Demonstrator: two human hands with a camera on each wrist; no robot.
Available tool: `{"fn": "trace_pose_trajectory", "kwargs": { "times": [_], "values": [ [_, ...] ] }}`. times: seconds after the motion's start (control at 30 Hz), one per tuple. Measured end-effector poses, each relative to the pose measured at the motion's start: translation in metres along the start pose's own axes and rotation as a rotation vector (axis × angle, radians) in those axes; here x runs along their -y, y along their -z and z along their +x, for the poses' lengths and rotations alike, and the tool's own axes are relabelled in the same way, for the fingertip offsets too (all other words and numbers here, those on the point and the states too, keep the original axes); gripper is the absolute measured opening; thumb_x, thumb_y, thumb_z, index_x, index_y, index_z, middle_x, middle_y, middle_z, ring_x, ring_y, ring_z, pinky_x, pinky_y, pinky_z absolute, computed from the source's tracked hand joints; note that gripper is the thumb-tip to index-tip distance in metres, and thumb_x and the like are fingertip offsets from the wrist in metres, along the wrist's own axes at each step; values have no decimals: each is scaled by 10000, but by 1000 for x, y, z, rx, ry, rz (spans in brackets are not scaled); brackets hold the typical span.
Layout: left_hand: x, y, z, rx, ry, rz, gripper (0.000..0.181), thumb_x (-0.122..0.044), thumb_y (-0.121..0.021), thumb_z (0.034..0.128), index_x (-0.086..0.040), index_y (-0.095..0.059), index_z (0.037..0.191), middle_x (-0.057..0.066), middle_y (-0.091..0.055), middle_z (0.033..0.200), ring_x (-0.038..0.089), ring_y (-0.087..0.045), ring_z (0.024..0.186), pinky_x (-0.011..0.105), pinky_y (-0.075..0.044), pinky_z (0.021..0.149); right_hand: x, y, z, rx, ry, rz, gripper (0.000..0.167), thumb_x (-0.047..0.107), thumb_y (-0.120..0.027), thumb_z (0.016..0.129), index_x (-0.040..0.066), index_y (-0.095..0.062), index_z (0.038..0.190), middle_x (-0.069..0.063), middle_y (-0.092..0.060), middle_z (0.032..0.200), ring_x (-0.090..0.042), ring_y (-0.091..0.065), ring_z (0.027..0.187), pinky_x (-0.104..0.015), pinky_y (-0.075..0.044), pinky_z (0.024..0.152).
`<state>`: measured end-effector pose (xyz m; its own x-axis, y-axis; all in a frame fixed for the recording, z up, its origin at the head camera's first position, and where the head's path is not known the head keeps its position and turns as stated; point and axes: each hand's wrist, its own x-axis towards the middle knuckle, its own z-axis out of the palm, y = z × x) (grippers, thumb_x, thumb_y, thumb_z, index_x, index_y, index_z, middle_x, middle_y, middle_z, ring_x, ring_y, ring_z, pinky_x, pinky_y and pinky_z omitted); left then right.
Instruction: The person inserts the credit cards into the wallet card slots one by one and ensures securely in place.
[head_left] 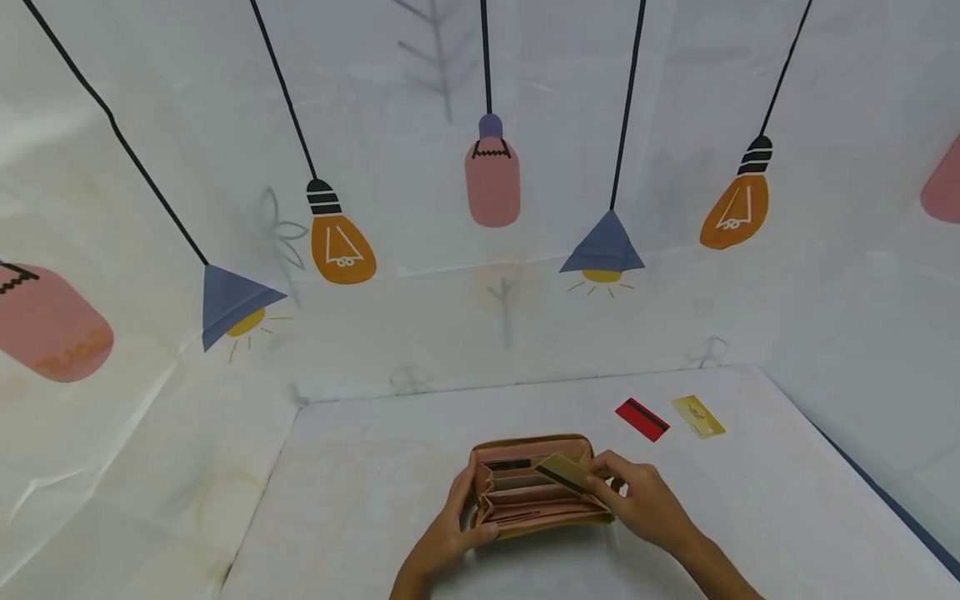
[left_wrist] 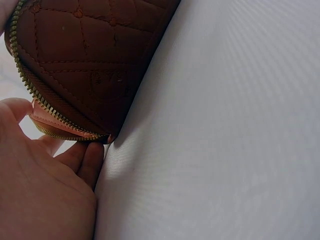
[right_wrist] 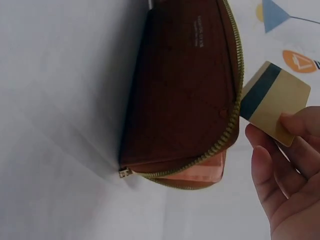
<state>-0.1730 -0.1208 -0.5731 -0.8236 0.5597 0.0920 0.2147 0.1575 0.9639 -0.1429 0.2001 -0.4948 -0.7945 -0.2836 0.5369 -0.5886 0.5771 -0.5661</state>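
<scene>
A zip wallet [head_left: 532, 495] with a pink inside stands unzipped on the white table; its brown quilted outside [left_wrist: 95, 45] fills the top of the left wrist view. The left hand [head_left: 447, 533] grips its left end, thumb at the near edge. Between thumb and fingers the right hand [head_left: 647, 505] pinches a gold card [head_left: 562, 472] with a dark stripe, tilted over the wallet's opening. In the right wrist view the card [right_wrist: 275, 102] shows beside the zipper edge, and the right hand [right_wrist: 295, 170] holds its lower corner.
A red card [head_left: 642, 419] with a dark stripe and a yellow-gold card [head_left: 698, 416] lie on the table [head_left: 360, 467] beyond the wallet, to the right. Behind the table hangs a white sheet [head_left: 420, 333] printed with lamps and bulbs.
</scene>
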Motion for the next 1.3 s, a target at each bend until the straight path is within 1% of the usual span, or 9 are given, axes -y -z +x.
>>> {"fn": "trace_pose_trajectory", "kwargs": {
  "times": [0.2, 0.3, 0.43, 0.53, 0.67, 0.77, 0.97, 1.17, 1.3],
  "values": [
    [0, 0, -1, 2, -7, 6, 1001, -184, -661, 952, -258, 87, 1612, 166, -50, 1647, 370, -128, 1495, 192, -205, 1165, 0, -8, -1, 12, 55, 11, 234, 3, -744, 865, 190, -639, 960, 111, -729, 831, 69, -577, 704, -192, -492, 573],
    [1, 0, -2, 7, -8, 2, 1002, -171, -660, 953, -263, 91, 1611, 162, -45, 1647, 347, -129, 1495, 181, -200, 1165, 2, -13, -1, 21, 64, 32, 240, -2, -745, 862, 192, -635, 951, 109, -714, 830, 77, -553, 682, -188, -478, 551],
    [1, 1, -1, 10, -31, 0, 997, -153, -654, 959, -251, 93, 1612, 172, -49, 1643, 359, -132, 1495, 181, -200, 1170, 6, -19, 0, 52, 60, 87, 189, 41, -728, 895, 197, -643, 961, 121, -651, 739, 114, -446, 599, -144, -419, 491],
    [0, 0, -1, 9, -21, 1, 998, -159, -656, 959, -259, 93, 1611, 166, -34, 1649, 378, -103, 1506, 178, -189, 1170, 10, -24, 1, 84, 63, 125, 148, 69, -713, 915, 190, -645, 966, 142, -555, 650, 125, -352, 566, -108, -361, 458],
    [-1, -1, -1, 7, 23, -7, 1006, -173, -670, 954, -307, 84, 1606, 118, -13, 1660, 314, -77, 1520, 180, -177, 1174, 13, -30, 3, 101, 78, 157, 137, 63, -715, 911, 170, -645, 958, 144, -504, 618, 119, -318, 560, -82, -324, 449],
    [-1, -1, -1, 4, 25, -3, 1004, -175, -675, 955, -311, 76, 1607, 98, -23, 1660, 246, -98, 1518, 189, -183, 1178, 13, -32, 4, 105, 91, 172, 138, 62, -714, 911, 167, -641, 964, 129, -569, 641, 116, -316, 560, -79, -325, 452],
    [0, 1, -1, 3, -2, 15, 1011, -158, -672, 954, -293, 86, 1609, 82, -121, 1640, 152, -196, 1479, 219, -212, 1188, 9, -37, 2, 116, 108, 155, 158, 70, -715, 915, 187, -626, 972, 128, -595, 675, 134, -325, 573, -89, -344, 464],
    [2, 1, 0, 3, -7, 20, 1006, -161, -664, 956, -306, 90, 1606, 94, -95, 1652, 224, -179, 1495, 249, -226, 1189, 7, -37, 1, 134, 97, 135, 164, 55, -720, 907, 182, -630, 956, 111, -632, 718, 130, -334, 588, -115, -368, 476],
    [4, 1, -1, 1, -39, 17, 1001, -156, -657, 956, -281, 91, 1610, 136, -82, 1646, 262, -168, 1497, 202, -219, 1173, 8, -34, -1, 118, 100, 37, 209, 41, -758, 868, 203, -640, 926, 131, -620, 796, 94, -381, 655, -131, -410, 543]
  ]
}}
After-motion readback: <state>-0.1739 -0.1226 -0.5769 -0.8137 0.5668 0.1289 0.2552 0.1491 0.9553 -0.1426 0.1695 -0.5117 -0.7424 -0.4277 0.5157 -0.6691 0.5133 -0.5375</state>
